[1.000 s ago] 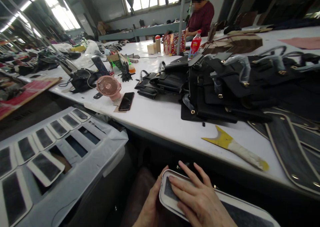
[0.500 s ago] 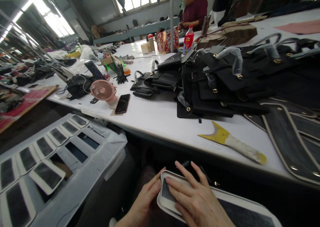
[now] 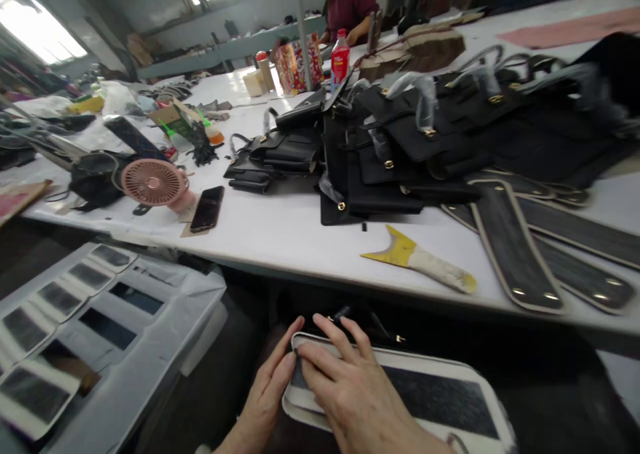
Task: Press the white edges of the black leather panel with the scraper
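A long panel (image 3: 440, 401) with rounded corners, a cream border and a dark strip along its middle lies low in front of me, below the table edge. My left hand (image 3: 265, 391) grips the panel's left end, its fingers along the edge. My right hand (image 3: 345, 387) lies over that same end with fingers spread; two reach to the far edge and others press on the face. Its thumb is hidden. Beyond the panel, a dark item with small gold-coloured fittings is mostly lost in shadow.
On the white table (image 3: 280, 241) lie black handbags (image 3: 370, 154), dark straps (image 3: 515, 247), a yellow-and-white pointed tool (image 3: 415, 257), a phone (image 3: 207, 209) and a pink fan (image 3: 155, 184). Cream-edged dark pieces (image 3: 37, 394) rest on a grey covered surface at left. A person (image 3: 353, 4) sits across the table.
The view has turned rightward, so the table things appear farther left. Both hands stay at the panel's left end, and more of its right part shows.
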The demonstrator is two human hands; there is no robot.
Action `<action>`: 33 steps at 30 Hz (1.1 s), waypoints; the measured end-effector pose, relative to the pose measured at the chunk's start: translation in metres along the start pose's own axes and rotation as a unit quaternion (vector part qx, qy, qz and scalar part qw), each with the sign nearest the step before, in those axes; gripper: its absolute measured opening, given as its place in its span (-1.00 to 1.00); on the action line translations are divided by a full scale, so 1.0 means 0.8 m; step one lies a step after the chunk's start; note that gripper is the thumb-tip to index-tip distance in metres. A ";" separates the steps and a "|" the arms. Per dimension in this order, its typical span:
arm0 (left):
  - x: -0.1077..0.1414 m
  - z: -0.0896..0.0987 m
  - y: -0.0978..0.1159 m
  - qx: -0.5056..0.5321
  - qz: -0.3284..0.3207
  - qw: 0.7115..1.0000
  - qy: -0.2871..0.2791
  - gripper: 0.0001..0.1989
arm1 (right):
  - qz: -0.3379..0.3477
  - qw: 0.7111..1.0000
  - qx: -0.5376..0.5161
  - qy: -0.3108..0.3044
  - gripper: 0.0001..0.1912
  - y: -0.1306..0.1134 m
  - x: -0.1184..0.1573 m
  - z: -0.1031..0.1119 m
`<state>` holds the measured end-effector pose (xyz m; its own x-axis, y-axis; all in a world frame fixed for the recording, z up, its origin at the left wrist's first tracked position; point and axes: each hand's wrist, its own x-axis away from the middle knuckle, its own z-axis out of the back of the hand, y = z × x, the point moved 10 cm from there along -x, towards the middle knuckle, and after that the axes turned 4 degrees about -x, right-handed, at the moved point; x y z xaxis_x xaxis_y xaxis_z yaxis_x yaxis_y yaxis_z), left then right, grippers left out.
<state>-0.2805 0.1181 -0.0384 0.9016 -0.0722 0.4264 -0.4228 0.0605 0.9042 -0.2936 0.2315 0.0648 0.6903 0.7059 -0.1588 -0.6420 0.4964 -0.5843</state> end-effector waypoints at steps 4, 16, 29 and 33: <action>-0.004 0.004 -0.001 -0.016 -0.019 0.999 0.022 -0.53 | -0.062 0.984 -0.166 0.034 -0.63 0.003 0.011 0.024; 0.042 -0.124 0.174 -0.491 -0.562 0.653 -0.125 -0.55 | -0.440 0.470 -0.595 0.481 -0.58 0.198 0.302 -0.044; 0.085 -0.278 0.114 -0.520 -0.733 0.386 -0.210 -0.65 | -0.251 0.307 -0.840 0.370 -0.58 0.197 0.219 -0.110; 0.081 -0.285 0.112 -0.541 -0.706 0.382 -0.251 -0.63 | -0.234 0.322 -0.832 0.387 -0.62 0.204 0.218 -0.103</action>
<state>-0.2396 0.3459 0.0650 -0.0843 -0.9586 -0.2720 0.9829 -0.0351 -0.1810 -0.2507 0.3939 -0.1234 0.8710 0.0931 0.4824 0.2148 -0.9552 -0.2034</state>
